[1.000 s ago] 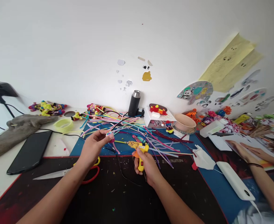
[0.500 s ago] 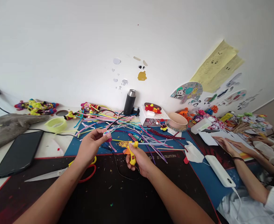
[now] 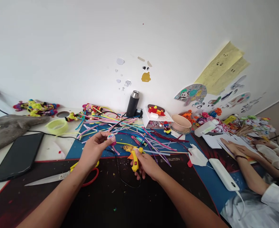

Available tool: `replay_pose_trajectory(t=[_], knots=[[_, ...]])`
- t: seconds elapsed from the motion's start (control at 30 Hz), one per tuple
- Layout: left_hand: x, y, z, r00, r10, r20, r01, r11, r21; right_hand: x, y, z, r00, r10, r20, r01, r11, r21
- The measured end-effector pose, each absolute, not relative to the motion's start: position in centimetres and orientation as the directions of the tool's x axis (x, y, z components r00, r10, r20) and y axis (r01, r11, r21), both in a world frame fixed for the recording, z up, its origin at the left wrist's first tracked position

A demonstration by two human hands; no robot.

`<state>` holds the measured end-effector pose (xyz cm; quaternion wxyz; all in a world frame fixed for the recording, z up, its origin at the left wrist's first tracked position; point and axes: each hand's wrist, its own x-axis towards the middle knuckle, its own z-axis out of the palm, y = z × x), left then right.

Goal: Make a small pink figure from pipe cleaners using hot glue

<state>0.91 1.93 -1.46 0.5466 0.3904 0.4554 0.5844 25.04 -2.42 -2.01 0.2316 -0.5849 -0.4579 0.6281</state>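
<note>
Between the thumb and fingers of my left hand (image 3: 95,148) is a small round pink piece (image 3: 112,139) with a white and blue patch; its exact kind is too small to make out. My right hand (image 3: 146,164) is wrapped around the handle of a yellow hot glue gun (image 3: 135,158). The gun's nozzle points left toward the pink piece, with a gap between them. Scissors (image 3: 58,176) with red and yellow handles lie partly hidden under my left forearm. Behind both hands spreads a pile of coloured pipe cleaners (image 3: 120,129).
A black phone (image 3: 18,155) lies at the left. A black thermos (image 3: 133,104), a white box (image 3: 151,120) and a round bowl (image 3: 181,123) stand along the wall. A white power bank (image 3: 223,174) lies at the right, near another person's hands (image 3: 232,148).
The view has swung to the right, showing more of the other person. The glue gun has tipped and dropped slightly in my right hand. My left hand keeps its pinch on the pink piece.
</note>
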Motion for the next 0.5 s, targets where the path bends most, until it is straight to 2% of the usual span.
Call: replay_pose_trajectory(t=[0.1, 0.2, 0.3, 0.5], knots=[[1.0, 1.9, -1.3, -0.08, 0.996, -0.046, -0.31, 0.019, 0.951, 26.2, -3.1, -2.0, -0.178, 0.871, -0.459, 0.465, -0.336, -0.819], [1.2, 1.7, -1.2, -0.062, 0.997, -0.054, -0.351, 0.029, 0.936, 27.0, -3.3, -2.4, -0.112, 0.968, -0.225, 0.554, -0.127, -0.823], [1.4, 1.5, -1.1, -0.048, 0.995, -0.088, -0.422, 0.06, 0.904, 26.5, -2.9, -3.1, -0.086, 0.996, -0.031, 0.522, 0.018, -0.852], [1.7, 1.5, -0.8, -0.054, 0.978, -0.203, -0.561, 0.139, 0.816, 21.9, -1.2, -3.6, -0.146, 0.989, 0.033, 0.321, 0.079, -0.944]])
